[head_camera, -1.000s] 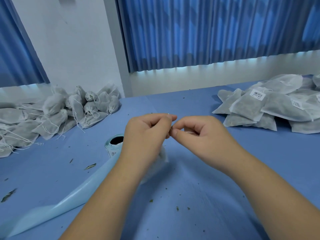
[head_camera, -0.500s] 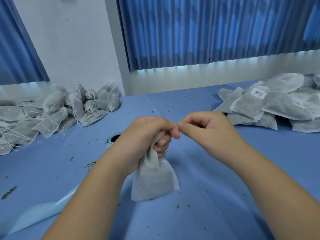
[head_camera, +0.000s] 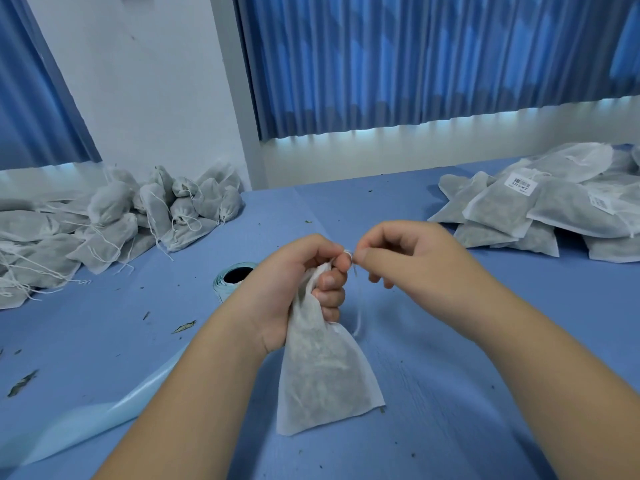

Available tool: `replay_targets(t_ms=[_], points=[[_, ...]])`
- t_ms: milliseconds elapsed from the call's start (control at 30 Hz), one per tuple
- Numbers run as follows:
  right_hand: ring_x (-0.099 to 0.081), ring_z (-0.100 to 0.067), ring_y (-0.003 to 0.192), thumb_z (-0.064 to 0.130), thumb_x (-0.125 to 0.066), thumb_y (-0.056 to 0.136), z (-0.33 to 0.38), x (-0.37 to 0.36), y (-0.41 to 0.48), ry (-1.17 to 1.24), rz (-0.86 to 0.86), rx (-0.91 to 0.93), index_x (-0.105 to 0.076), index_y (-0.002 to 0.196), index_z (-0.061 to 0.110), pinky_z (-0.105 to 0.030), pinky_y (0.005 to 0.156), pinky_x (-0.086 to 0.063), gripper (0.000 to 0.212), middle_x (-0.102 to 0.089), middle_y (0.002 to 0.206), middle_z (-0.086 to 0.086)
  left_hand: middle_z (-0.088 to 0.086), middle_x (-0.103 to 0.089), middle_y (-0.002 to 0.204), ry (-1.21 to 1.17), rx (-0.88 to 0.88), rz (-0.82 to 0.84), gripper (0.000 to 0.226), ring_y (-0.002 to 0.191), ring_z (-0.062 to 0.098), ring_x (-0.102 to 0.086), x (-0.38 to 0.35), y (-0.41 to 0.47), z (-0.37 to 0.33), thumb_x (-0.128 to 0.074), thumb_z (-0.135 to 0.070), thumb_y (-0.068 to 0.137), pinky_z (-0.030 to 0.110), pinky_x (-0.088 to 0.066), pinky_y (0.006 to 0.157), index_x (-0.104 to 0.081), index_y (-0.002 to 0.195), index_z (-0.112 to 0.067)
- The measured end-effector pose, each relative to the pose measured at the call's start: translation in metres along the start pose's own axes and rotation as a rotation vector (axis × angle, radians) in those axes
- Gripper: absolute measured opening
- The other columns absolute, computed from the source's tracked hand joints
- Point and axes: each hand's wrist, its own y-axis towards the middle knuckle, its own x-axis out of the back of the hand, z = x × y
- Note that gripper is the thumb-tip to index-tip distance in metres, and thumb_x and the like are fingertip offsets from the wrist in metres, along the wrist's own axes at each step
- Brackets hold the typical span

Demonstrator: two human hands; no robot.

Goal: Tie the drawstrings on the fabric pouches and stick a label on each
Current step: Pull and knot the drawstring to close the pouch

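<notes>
A white fabric pouch hangs upright over the blue table, its gathered neck clenched in my left hand. My right hand pinches the thin white drawstring right at the neck, beside my left fingertips; a loose end of string dangles below. A roll of pale blue label tape lies on the table just behind my left hand, partly hidden by it, and its backing strip trails to the lower left.
A heap of grey pouches with loose strings fills the far left of the table. A stack of flat labelled pouches lies at the far right. Small leaf bits are scattered on the surface. Blue curtains hang behind.
The pouch has come up from behind my left hand and now hangs in full view. Both hands stayed close together at its neck, and a loose string end now dangles.
</notes>
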Motion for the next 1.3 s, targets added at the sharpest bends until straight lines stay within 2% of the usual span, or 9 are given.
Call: replay_targets(t_ms=[100,367,633,700,800,1067,1233,1300], points=[[-0.053,-0.011,0.065,0.017,-0.065,0.082,0.0001,-0.001,0.0002,0.001,0.018,-0.025,-0.068,0.068,0.021,-0.026,0.061,-0.044,0.014,-0.06,0.065,0.004,-0.004,-0.035,0.052,0.028,-0.009,0.005,0.014,0.041,0.009,-0.032,-0.0004,0.0,0.0006,-0.059,-0.025,0.07,0.021,-0.036,0.041,-0.058,0.06,-0.015],[-0.049,-0.005,0.054,0.016,-0.065,0.08,0.0005,0.0013,-0.0007,-0.003,0.064,-0.102,-0.067,0.067,0.019,-0.014,0.052,-0.04,0.013,-0.06,0.058,0.008,-0.004,-0.038,0.052,0.102,-0.015,0.026,0.016,0.044,0.01,-0.033,-0.0022,-0.0009,0.0017,-0.058,-0.026,0.071,0.021,-0.036,0.043,-0.06,0.059,-0.015],[-0.053,-0.004,0.058,0.017,-0.063,0.08,-0.0007,0.0028,0.0004,0.004,0.113,-0.084,-0.066,0.065,0.021,-0.014,0.056,-0.045,0.015,-0.062,0.059,0.009,-0.003,-0.043,0.054,0.143,-0.001,0.044,0.018,0.043,0.009,-0.036,-0.0017,-0.0032,0.0,-0.058,-0.024,0.076,0.021,-0.036,0.045,-0.063,0.06,-0.016],[-0.055,-0.004,0.059,0.022,-0.065,0.076,-0.0004,0.0042,0.0001,0.007,0.13,-0.071,-0.065,0.064,0.022,-0.015,0.058,-0.046,0.012,-0.062,0.06,0.009,-0.003,-0.045,0.056,0.156,0.002,0.029,0.016,0.043,0.009,-0.037,-0.0017,-0.0038,-0.0009,-0.059,-0.025,0.073,0.021,-0.037,0.046,-0.064,0.062,-0.015],[-0.056,-0.003,0.059,0.026,-0.058,0.065,-0.0002,0.0049,0.0002,0.028,0.143,-0.048,-0.063,0.061,0.023,-0.014,0.057,-0.045,0.007,-0.06,0.058,0.009,-0.001,-0.047,0.059,0.195,-0.028,-0.019,0.012,0.043,0.009,-0.037,-0.0026,-0.0043,-0.0015,-0.062,-0.022,0.071,0.021,-0.036,0.045,-0.066,0.062,-0.014],[-0.053,0.0,0.054,0.027,-0.056,0.061,-0.0032,0.0071,0.0007,-0.029,0.162,-0.048,-0.062,0.06,0.023,-0.009,0.053,-0.041,0.008,-0.059,0.057,0.011,0.003,-0.052,0.065,0.315,-0.111,-0.192,0.008,0.044,0.015,-0.04,-0.0064,-0.0029,0.0004,-0.069,-0.019,0.064,0.023,-0.036,0.046,-0.068,0.063,-0.011],[-0.053,0.0,0.053,0.022,-0.053,0.062,-0.0049,0.008,0.0008,-0.011,0.184,-0.055,-0.061,0.058,0.023,-0.009,0.052,-0.041,0.008,-0.059,0.058,0.008,0.007,-0.037,0.067,0.357,-0.154,-0.249,0.017,0.047,0.017,-0.04,-0.005,-0.0016,0.0021,-0.068,-0.021,0.063,0.025,-0.038,0.05,-0.058,0.072,-0.01],[-0.054,-0.001,0.052,0.018,-0.056,0.066,-0.0039,0.0086,0.0011,0.009,0.179,-0.056,-0.06,0.059,0.022,-0.01,0.053,-0.042,0.01,-0.06,0.059,0.005,0.007,-0.037,0.066,0.345,-0.159,-0.227,0.016,0.046,0.016,-0.039,-0.003,-0.0024,0.0013,-0.069,-0.021,0.065,0.024,-0.038,0.049,-0.058,0.071,-0.01]])
